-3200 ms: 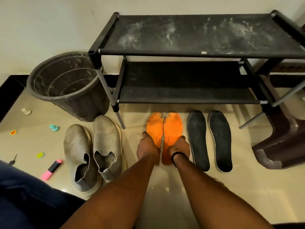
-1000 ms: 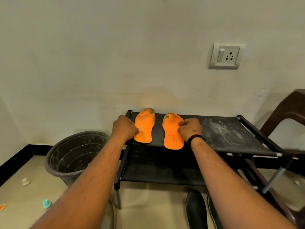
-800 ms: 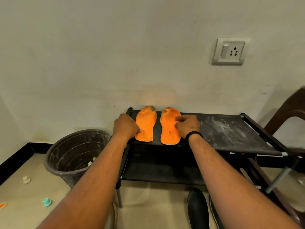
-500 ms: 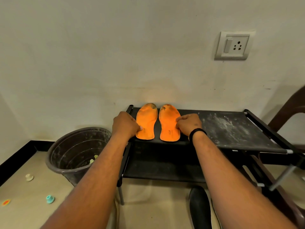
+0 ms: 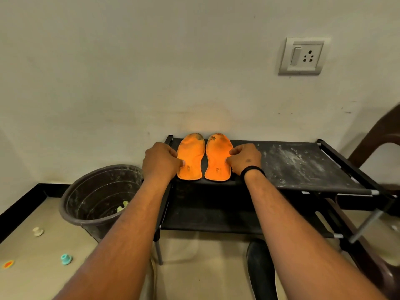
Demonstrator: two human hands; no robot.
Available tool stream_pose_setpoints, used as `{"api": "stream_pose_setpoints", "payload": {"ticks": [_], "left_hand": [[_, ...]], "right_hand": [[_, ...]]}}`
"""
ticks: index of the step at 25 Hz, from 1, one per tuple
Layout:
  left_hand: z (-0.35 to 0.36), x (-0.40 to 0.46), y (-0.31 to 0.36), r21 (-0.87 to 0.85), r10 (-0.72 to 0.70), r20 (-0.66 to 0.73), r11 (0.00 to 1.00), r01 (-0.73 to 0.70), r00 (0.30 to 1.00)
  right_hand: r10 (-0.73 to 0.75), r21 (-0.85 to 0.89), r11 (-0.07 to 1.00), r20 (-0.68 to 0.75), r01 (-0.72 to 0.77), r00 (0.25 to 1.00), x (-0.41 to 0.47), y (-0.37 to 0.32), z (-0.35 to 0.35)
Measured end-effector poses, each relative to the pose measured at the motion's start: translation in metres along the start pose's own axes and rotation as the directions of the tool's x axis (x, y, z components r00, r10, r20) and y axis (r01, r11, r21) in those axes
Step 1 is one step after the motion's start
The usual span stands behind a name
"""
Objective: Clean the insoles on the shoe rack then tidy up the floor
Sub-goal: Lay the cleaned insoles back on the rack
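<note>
matt orange foam-like insoles (image 5: pixel 203 158) on dusty black cloth shoe rack (image 5: pixel 303 167), glossy tiled floor (image 5: pixel 43 245)

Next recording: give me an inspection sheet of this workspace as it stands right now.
Surface: shoe rack top shelf, streaked with white dust.
Job's things: two orange insoles side by side at the shelf's left end; black insole on the floor.
Clutter: small caps on the floor; scraps in the bucket.
Grippers: left hand and right hand each pinch an insole's outer edge.
Cables: nothing seen.
Surroundings: wall socket, brown chair.
</note>
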State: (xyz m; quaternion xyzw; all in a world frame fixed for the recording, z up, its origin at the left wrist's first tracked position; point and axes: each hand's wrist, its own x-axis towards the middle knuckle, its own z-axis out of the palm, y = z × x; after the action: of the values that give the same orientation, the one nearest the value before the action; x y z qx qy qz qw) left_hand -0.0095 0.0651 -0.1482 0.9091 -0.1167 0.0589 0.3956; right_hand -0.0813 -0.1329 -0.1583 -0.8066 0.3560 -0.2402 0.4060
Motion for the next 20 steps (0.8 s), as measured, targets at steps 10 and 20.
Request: {"api": "stream_pose_setpoints", "payload": {"ticks": [10, 20], "left_hand": [[0.062, -0.118, 0.096, -0.658, 0.251, -0.152, 0.696, -0.287, 0.956], [0.232, -0.266, -0.005, -0.215, 0.009, 0.406, 0.973, 0.087, 0.914]], "right_hand": [[-0.113, 0.418, 0.854, -0.432, 0.31, 0.895, -0.057, 0.027, -0.051], [0.472, 0.413, 0.876, -0.63, -0.248, 0.617, -0.136, 0.242, -0.07]]}}
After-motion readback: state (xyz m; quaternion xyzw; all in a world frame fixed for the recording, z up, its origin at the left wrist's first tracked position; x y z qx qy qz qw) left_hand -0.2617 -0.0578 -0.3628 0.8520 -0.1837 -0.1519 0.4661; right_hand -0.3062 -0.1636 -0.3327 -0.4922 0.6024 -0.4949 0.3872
